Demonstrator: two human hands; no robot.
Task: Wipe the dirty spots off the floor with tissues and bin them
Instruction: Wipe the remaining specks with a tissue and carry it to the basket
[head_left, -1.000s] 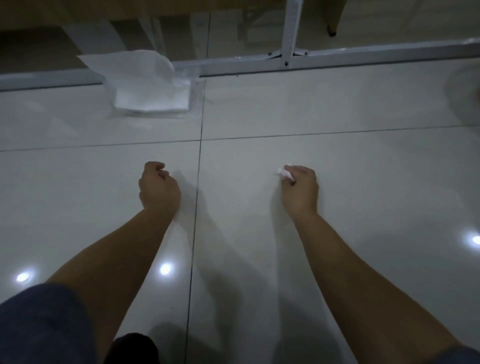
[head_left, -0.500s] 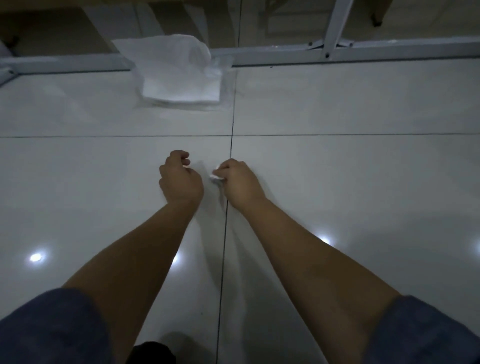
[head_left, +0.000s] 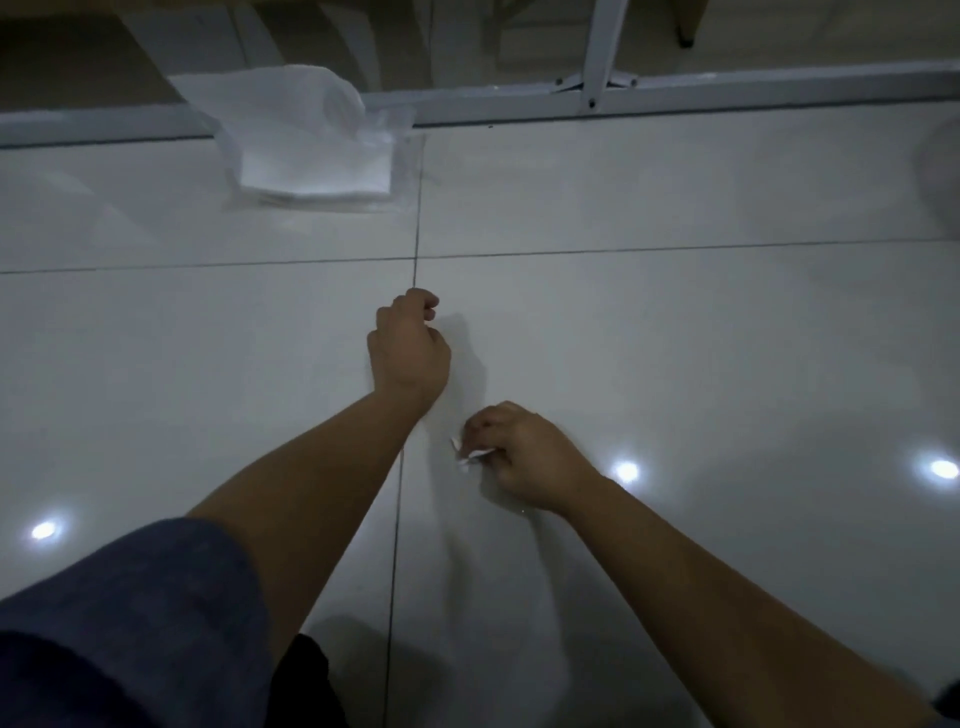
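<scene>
My right hand (head_left: 524, 454) is low over the glossy white tile floor (head_left: 675, 364) and grips a small crumpled white tissue (head_left: 470, 457), whose tip sticks out past the fingers to the left. My left hand (head_left: 408, 348) is further forward, on the vertical tile joint, with its fingers curled and nothing in it. A pack of white tissues (head_left: 311, 150) in clear wrap lies on the floor at the far left, one sheet sticking up. No dirty spot can be made out in the dim light.
A white metal frame rail (head_left: 727, 88) with an upright leg (head_left: 597, 52) runs across the floor at the back. A pale round shape (head_left: 943, 171) shows at the right edge. Ceiling lights reflect in the tiles.
My right hand has drawn back toward me with the tissue, from beside my left hand to a spot nearer and to the right. The view has shifted slightly.
</scene>
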